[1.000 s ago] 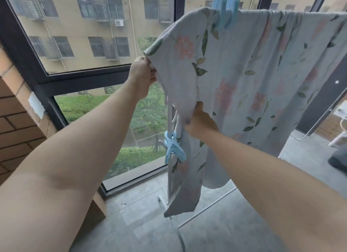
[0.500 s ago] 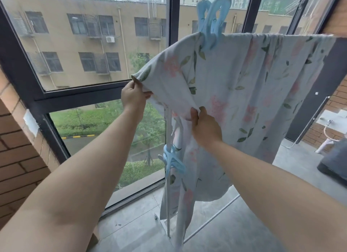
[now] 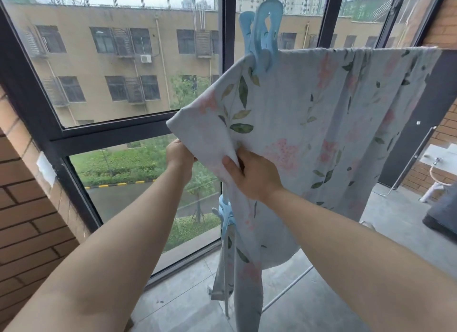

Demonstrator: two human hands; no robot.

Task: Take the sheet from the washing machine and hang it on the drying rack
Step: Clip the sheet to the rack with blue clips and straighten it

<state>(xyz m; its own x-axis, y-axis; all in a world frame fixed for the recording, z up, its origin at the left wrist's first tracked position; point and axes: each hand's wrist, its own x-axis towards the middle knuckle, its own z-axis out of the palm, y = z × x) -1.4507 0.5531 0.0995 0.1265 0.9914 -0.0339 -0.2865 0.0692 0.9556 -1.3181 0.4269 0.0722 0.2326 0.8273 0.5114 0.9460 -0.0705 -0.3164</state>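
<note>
A pale blue sheet (image 3: 329, 124) with pink flowers and green leaves hangs over the top bar of the drying rack (image 3: 286, 299). A big light-blue clip (image 3: 264, 40) pins it at the upper left. My left hand (image 3: 179, 156) grips the sheet's loose left edge from behind, partly hidden by the cloth. My right hand (image 3: 252, 174) pinches a fold of the same flap just to the right, thumb on the fabric. The loose corner sticks out to the left above both hands. The rack's top bar is hidden under the sheet.
A second light-blue clip (image 3: 226, 214) hangs on the rack's upright below my hands. A large dark-framed window (image 3: 111, 134) stands right behind the rack. A brick wall (image 3: 22, 220) is at left. A dark object (image 3: 442, 215) and a pipe lie on the grey floor at right.
Both hands have come down and closer together along the sheet's left edge. The left hand dropped from the raised corner to just beside the right hand; the corner now juts out above them.
</note>
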